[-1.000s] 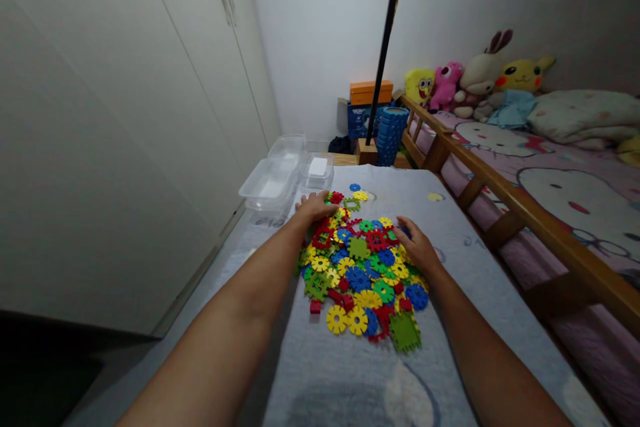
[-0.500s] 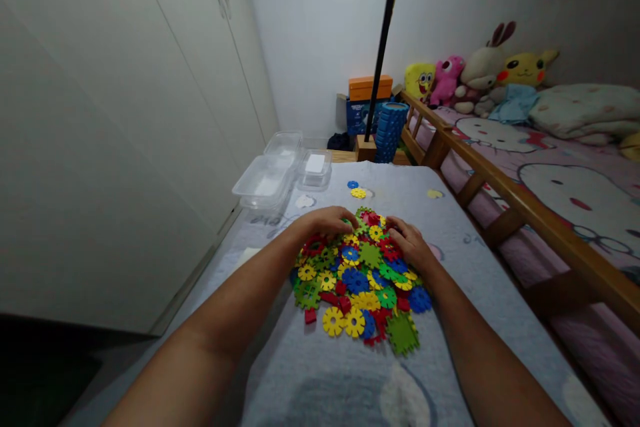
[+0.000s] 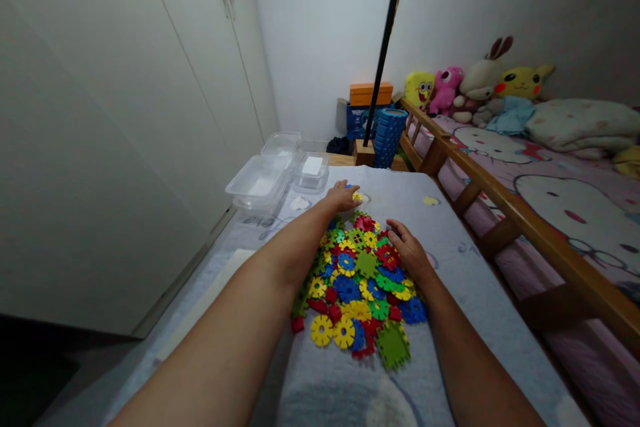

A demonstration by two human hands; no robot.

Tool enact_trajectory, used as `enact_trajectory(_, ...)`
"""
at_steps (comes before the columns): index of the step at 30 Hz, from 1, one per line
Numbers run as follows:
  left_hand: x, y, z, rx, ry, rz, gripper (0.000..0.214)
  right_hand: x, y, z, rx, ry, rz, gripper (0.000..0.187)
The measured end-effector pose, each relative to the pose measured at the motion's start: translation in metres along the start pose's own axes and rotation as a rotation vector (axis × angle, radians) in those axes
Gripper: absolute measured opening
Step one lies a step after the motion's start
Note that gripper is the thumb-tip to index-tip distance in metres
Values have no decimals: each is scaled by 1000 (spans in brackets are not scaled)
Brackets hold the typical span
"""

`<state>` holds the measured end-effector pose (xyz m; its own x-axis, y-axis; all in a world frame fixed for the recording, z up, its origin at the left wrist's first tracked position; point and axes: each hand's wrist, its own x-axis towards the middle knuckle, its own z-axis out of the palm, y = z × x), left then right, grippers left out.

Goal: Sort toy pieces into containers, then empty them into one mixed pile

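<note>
A heap of plastic interlocking toy pieces (image 3: 365, 264) in red, yellow, blue and green lies on the cloth-covered table (image 3: 320, 380). My left hand (image 3: 343, 196) reaches past the far edge of the heap, its fingers spread over a yellow disc (image 3: 357, 197) and a blue disc (image 3: 353, 187); both are partly covered by the hand. On the heap's right side rests my right hand (image 3: 406, 245), fingers stretched and apart, beside red and green pieces. Nothing shows between the fingers of either hand. My left forearm hides part of the heap's left side.
Clear plastic containers (image 3: 257, 183) stand at the back left, beside a smaller lidded box (image 3: 313, 170). A wooden bed rail (image 3: 480, 187) runs along the right. Behind the table are a black pole (image 3: 383, 53) and a blue foam roller (image 3: 390, 137). White cabinet doors (image 3: 150, 147) flank the left.
My left hand has moved from the heap's upper left to the far side, over the loose yellow and blue discs. My right hand stays at the right edge. The view has shifted slightly.
</note>
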<state>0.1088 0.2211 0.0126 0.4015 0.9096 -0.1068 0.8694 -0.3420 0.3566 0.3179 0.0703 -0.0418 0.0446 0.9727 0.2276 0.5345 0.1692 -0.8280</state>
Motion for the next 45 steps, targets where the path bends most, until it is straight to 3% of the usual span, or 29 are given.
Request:
enact_trajectory(6,8,5,9,50,-77,31,58,0,3,0,-5,-13,7,61)
enact_trajectory(11,-16,6,4,20,-122,111,38,1,2,0,-27,-27,-7,59)
enact_trajectory(17,-47,8,-15,-52,-189,152,27,0,0,0,-37,-31,-18,54)
enact_trajectory(20,-59,7,-25,-69,-157,157,35,0,-1,0,-31,-42,-31,49)
enact_trajectory(26,-92,-17,-26,-28,27,18,46,0,1,1,-48,-50,-44,49)
enact_trajectory(29,-110,-28,-15,-1,-2,-135,59,1,2,2,-68,-42,-64,49)
enact_trajectory(31,-120,-28,-8,-8,-33,-149,65,2,2,2,-77,-43,-71,48)
enact_trajectory(35,-135,-12,-2,-99,-19,36,68,2,2,1,-92,-54,-78,48)
enact_trajectory(41,-155,27,4,-67,119,322,45,3,0,1,-96,-56,-92,46)
enact_trajectory(45,-177,52,9,-119,87,428,39,4,1,0,-79,-68,-102,43)
